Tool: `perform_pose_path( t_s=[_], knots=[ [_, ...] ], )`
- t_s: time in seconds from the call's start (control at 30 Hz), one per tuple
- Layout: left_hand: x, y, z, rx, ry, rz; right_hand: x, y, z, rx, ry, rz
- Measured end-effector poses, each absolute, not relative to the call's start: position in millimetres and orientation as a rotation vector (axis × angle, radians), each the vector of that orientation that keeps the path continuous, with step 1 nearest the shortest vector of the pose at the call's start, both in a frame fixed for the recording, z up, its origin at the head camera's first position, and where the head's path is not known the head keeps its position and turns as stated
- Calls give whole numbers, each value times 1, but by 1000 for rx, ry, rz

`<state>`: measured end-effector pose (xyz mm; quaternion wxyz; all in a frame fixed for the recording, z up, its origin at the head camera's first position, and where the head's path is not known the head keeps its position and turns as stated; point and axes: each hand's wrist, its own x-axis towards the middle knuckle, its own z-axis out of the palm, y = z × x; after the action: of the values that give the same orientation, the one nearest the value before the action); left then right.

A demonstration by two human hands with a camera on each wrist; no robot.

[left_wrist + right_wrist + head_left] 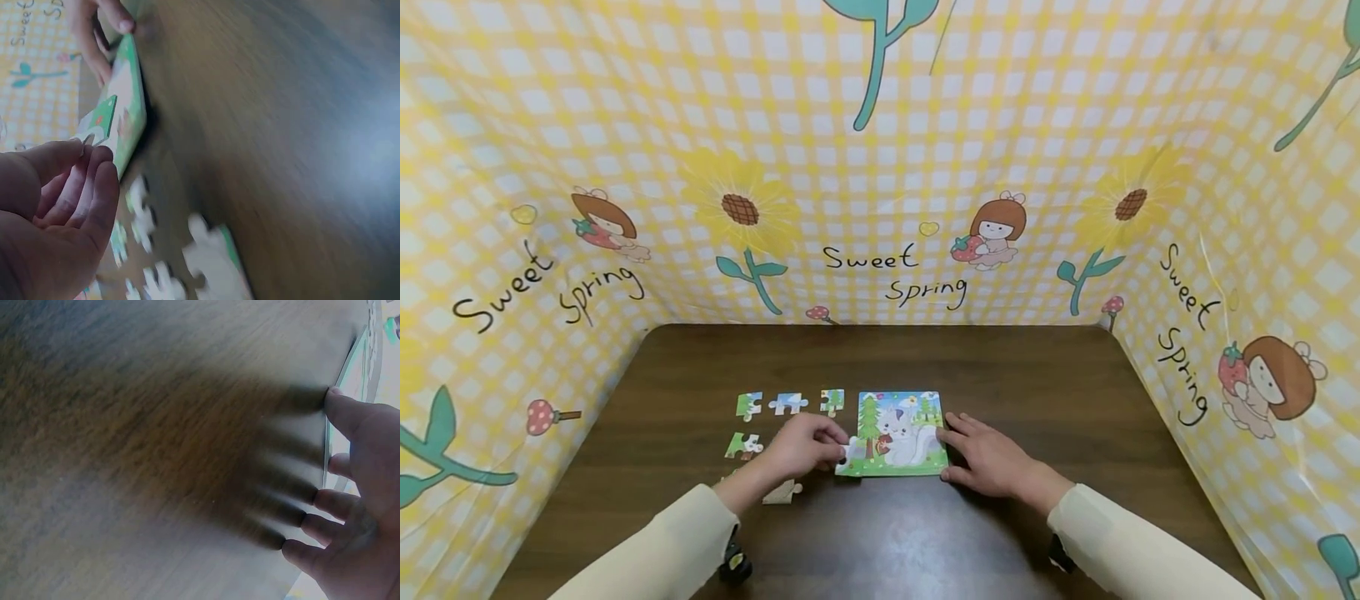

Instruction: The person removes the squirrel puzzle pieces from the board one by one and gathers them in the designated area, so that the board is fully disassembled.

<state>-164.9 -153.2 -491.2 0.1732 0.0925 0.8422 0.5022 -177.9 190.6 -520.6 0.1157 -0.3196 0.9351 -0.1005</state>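
A square puzzle board (pixel 901 421) with a white squirrel and green trees lies on the table. My left hand (pixel 805 446) is at its left side and pinches a puzzle piece (pixel 850 458) between thumb and fingers. In the left wrist view, this puzzle piece (pixel 100 122) shows green and white and is tilted over the board's edge. My right hand (pixel 988 454) lies against the board's right edge, fingers spread. The right wrist view shows the right hand's fingertips (pixel 310 500) down on the table along that edge.
Several loose puzzle pieces (pixel 787 404) lie left of the board in rough rows, partly hidden by the left forearm. The brown table (pixel 970 533) meets a yellow checked cloth (pixel 880 192) at the back and both sides.
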Motion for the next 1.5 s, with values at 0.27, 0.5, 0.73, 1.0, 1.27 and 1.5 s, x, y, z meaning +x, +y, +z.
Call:
perform_pose_path(
  t_s=[0.27, 0.5, 0.73, 1.0, 1.27, 1.5],
  knots=[
    [-157, -182, -500, 274, 2465, 1286, -180, 191, -520, -942, 2744, -256],
    [-154, -181, -504, 282, 2578, 1174, -179, 191, -520, -932, 2742, -274],
    [-149, -175, -507, 355, 2724, 979, -178, 190, -521, -940, 2743, -280],
    [-145, -171, -507, 367, 2760, 916, -177, 190, -521, -941, 2745, -291],
    [-146, -166, -509, 283, 2770, 856, -177, 189, -522, -918, 2741, -298],
    [-145, -164, -511, 273, 2762, 847, -177, 188, -524, -921, 2751, -275]
  ],
)
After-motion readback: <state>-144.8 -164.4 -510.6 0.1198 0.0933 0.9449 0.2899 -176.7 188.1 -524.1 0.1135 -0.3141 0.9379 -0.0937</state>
